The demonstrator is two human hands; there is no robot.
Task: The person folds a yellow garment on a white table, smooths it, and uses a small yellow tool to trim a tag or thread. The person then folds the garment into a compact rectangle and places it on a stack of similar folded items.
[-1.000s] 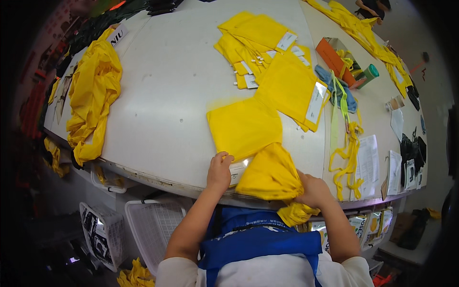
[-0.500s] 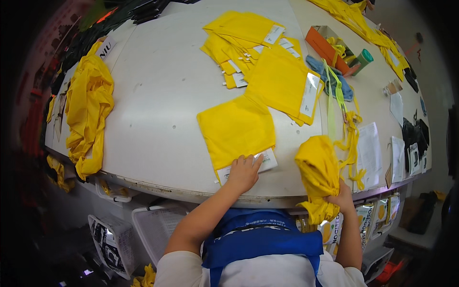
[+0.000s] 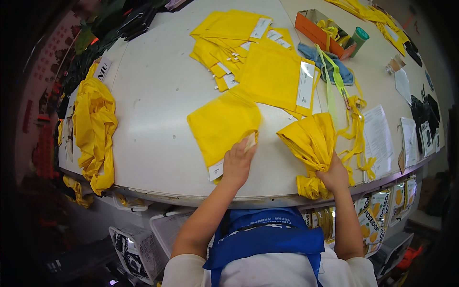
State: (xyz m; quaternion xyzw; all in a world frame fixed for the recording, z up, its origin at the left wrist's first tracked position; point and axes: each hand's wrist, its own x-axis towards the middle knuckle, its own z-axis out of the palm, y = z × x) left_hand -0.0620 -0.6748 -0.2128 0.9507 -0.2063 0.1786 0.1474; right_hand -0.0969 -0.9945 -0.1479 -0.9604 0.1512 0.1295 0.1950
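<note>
A flat yellow fabric pouch with a white label strip lies near the table's front edge. My left hand is closed on its near right edge, where the strip is bent up by the fingers; the thumb is hidden. To the right, my right hand grips a gathered yellow fabric bundle around its narrow neck. The bundle fans out on its far side, with a crumpled end below the fist. Just beyond the pouch lies a stack of flat yellow pouches with white labels, touching it.
Further yellow pouches lie at the back. Crumpled yellow cloth covers the left edge. On the right are an orange box, a green cylinder, blue cloth, yellow straps and paper sheets. Bins stand below.
My left hand has gone from lying flat on the label to bending the pouch's edge up. My right hand has raised the bundle farther over the table, and its wide end has fanned out.
</note>
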